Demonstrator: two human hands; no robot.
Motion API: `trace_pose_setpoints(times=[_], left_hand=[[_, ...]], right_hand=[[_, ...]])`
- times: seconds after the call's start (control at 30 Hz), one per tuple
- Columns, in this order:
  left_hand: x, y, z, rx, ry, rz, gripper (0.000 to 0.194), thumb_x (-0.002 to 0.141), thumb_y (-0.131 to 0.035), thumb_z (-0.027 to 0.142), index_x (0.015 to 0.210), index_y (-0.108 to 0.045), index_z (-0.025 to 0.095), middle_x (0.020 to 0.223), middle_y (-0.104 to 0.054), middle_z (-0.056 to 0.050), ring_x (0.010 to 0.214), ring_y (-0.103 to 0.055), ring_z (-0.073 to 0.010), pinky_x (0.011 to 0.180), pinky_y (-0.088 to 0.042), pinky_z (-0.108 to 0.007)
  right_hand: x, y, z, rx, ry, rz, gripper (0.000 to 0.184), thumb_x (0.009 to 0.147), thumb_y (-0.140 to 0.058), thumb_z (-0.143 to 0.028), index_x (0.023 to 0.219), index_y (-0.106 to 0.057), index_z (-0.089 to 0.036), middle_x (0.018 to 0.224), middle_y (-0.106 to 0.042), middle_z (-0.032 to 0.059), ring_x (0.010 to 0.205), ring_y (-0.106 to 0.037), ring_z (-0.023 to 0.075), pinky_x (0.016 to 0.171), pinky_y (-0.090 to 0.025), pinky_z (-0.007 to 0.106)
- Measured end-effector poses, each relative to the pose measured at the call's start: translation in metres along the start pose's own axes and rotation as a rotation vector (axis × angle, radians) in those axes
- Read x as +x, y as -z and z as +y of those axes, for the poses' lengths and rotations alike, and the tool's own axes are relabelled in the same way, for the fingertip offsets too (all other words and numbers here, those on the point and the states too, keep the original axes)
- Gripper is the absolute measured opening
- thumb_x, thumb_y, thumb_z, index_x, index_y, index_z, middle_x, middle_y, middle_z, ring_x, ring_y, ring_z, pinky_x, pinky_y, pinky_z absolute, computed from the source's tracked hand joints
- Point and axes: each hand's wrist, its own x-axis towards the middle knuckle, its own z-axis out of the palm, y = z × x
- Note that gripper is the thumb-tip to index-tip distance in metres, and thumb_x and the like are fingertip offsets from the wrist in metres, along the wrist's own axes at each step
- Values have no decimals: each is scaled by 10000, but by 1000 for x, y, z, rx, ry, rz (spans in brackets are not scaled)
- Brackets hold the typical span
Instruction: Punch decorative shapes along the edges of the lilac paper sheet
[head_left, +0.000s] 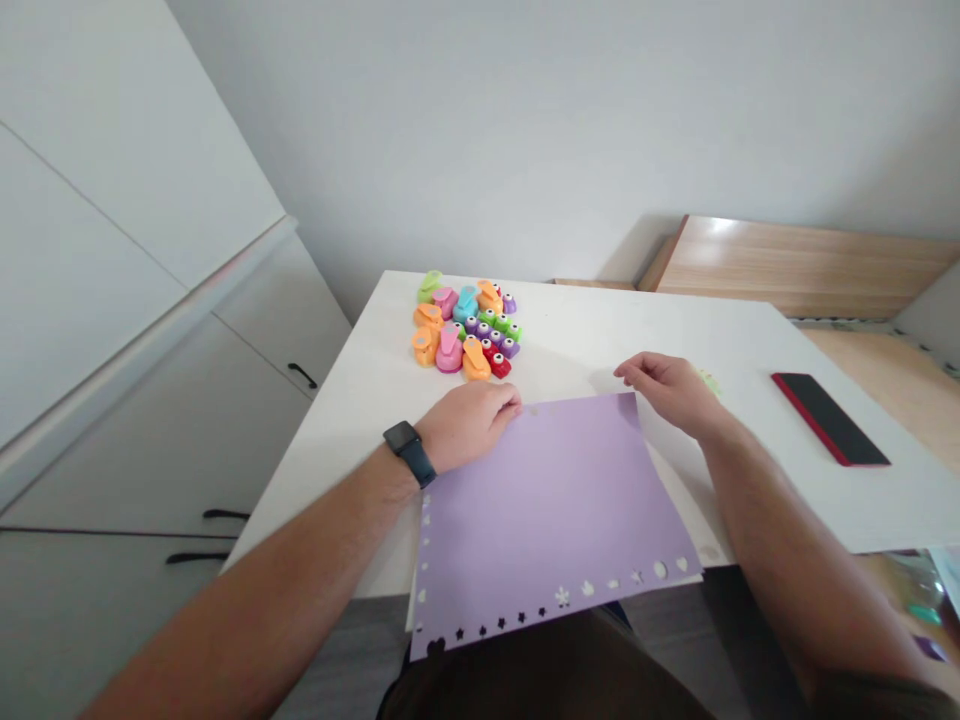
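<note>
A lilac paper sheet (547,510) lies on the white table (615,340), with small punched shapes such as stars, flowers and hearts along its left and bottom edges. My left hand (469,425), with a black smartwatch (409,452) on the wrist, rests on the sheet's upper left edge, fingers curled down. My right hand (671,392) is beside the sheet's upper right corner, holding nothing. Beyond both hands is a cluster of colourful craft paper punches (465,330). A small pale green paper scrap (709,382) sits just past my right fingertips.
A black phone in a red case (829,418) lies on the table's right side. White cabinets with black handles (172,420) stand to the left, close to the table. A wooden surface (795,265) is behind the table, with a grey wall above.
</note>
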Motion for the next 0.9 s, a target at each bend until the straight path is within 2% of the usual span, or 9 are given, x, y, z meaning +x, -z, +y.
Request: trace_pose_setpoints(times=[0.1, 0.17, 0.23, 0.3, 0.4, 0.5, 0.6, 0.77, 0.9], left_hand=[[0, -1, 0, 33, 3, -5, 260, 1032, -453, 301, 934, -670, 198, 922, -742, -63, 830, -670, -212, 696, -453, -328], [0, -1, -1, 54, 4, -12, 277, 1032, -453, 311, 939, -684, 191, 924, -747, -74, 837, -677, -219, 706, -464, -332], [0, -1, -1, 76, 6, -18, 287, 1031, -455, 320, 944, -694, 188, 919, -748, -83, 845, -683, -225, 711, -471, -334], [1, -2, -1, 94, 1, -21, 292, 1031, -452, 325, 947, -696, 188, 915, -749, -86, 850, -687, -230, 714, -476, -337], [1, -4, -3, 111, -9, -15, 296, 1031, -447, 327, 937, -691, 187, 906, -747, -87, 855, -691, -236, 725, -487, -344], [1, -5, -4, 109, -6, -11, 281, 1023, -464, 323, 921, -689, 188, 926, -750, -89, 870, -697, -233, 743, -501, -342], [1, -5, -4, 91, -10, -12, 270, 1020, -470, 316, 924, -690, 192, 942, -753, -85, 872, -701, -229, 745, -506, -338], [0, -4, -4, 109, -12, -9, 286, 1027, -465, 328, 931, -696, 190, 916, -750, -93, 853, -696, -241, 719, -495, -344], [0, -4, -4, 125, -13, -18, 292, 1032, -459, 331, 942, -699, 191, 886, -743, -93, 842, -688, -245, 715, -479, -346]], right_hand=[[5, -8, -19, -102, 14, 98, 427, 955, -537, -577, 826, -696, -202, 748, -701, 46, 669, -591, 184, 647, -443, 327], [10, -16, -39, -156, 116, 110, 390, 961, -550, -540, 829, -697, -204, 775, -710, 50, 699, -606, 186, 678, -450, 329], [17, -28, -61, -188, 277, 28, 321, 964, -573, -477, 883, -725, -206, 891, -739, 64, 804, -641, 193, 757, -469, 327], [28, -43, -80, -222, 369, -69, 294, 954, -597, -460, 948, -747, -207, 931, -742, 65, 815, -646, 187, 777, -471, 318], [47, -71, -99, -299, 358, -133, 337, 928, -631, -483, 1034, -758, -190, 946, -744, 73, 819, -648, 195, 752, -457, 310], [65, -94, -108, -396, 324, -180, 360, 913, -640, -527, 1009, -773, -206, 938, -751, 75, 810, -654, 205, 700, -424, 301], [74, -108, -110, -446, 315, -191, 308, 901, -658, -492, 970, -769, -213, 934, -758, 76, 833, -664, 221, 690, -416, 301], [68, -102, -106, -360, 285, -160, 187, 880, -663, -372, 932, -723, -203, 952, -752, 76, 840, -660, 208, 709, -431, 293], [52, -77, -96, 44, 148, -193, 199, 893, -637, -382, 1006, -623, -218, 933, -739, 46, 812, -659, 180, 688, -463, 287]])
